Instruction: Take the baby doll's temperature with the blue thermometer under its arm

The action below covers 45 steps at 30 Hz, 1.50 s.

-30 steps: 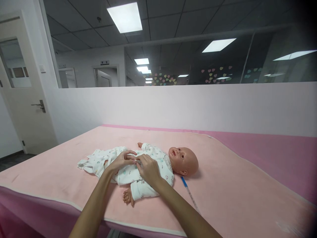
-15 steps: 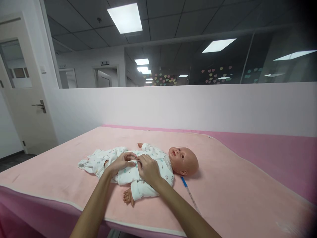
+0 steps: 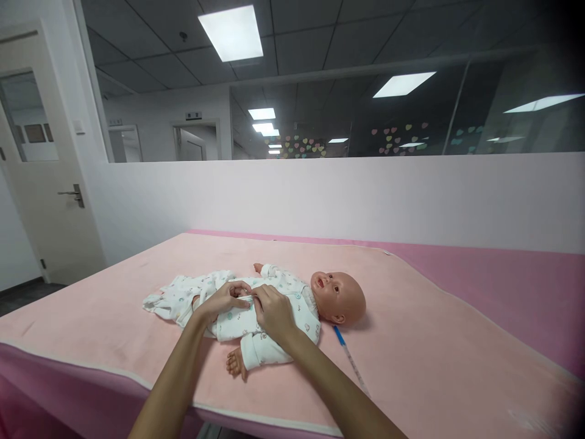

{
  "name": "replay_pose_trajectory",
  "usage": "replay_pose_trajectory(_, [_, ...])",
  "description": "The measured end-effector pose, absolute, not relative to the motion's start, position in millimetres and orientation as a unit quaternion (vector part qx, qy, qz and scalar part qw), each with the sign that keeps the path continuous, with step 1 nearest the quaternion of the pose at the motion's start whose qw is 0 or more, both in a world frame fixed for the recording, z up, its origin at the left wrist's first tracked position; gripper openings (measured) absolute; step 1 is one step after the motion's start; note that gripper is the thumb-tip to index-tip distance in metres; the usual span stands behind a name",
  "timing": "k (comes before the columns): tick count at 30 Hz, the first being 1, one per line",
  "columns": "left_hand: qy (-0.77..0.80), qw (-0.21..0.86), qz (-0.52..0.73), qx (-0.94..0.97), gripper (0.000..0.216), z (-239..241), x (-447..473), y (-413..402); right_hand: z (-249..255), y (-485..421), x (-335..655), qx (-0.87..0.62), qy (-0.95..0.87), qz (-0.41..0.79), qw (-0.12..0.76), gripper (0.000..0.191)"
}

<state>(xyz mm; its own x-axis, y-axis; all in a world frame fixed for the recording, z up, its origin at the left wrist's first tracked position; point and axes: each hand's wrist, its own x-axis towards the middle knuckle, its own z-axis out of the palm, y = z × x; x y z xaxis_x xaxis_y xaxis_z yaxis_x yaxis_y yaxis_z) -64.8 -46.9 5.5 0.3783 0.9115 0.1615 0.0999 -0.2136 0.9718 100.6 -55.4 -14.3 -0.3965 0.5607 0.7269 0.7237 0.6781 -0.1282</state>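
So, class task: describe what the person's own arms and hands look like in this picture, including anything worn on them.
Both forearms are bare, with no sleeve in view. The left hand and right hand wear no gloves, and no watch, bracelet or ring can be seen. Both are slim, with no visible markings.

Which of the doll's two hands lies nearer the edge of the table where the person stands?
The doll's hand poking from the sleeve below the person's right hand. It points toward the near table edge, while the other doll hand lies on the far side, toward the wall.
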Motion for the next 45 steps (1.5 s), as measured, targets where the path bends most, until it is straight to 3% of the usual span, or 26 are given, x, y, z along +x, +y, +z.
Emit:
replay_pose_trajectory(30, [0.333, 0.519, 0.405, 0.675, 0.033, 5.3, -66.1, -45.7, -9.9, -61.0, 101.0, -0.385, -0.834, -0.096, 0.382, 0.015])
replay_pose_trajectory(45, [0.379, 0.506, 0.425, 0.648, 0.018, 4.2, -63.8, -46.4, -8.2, -61.8, 102.4, -0.384, -0.846, -0.086, 0.36, 0.026])
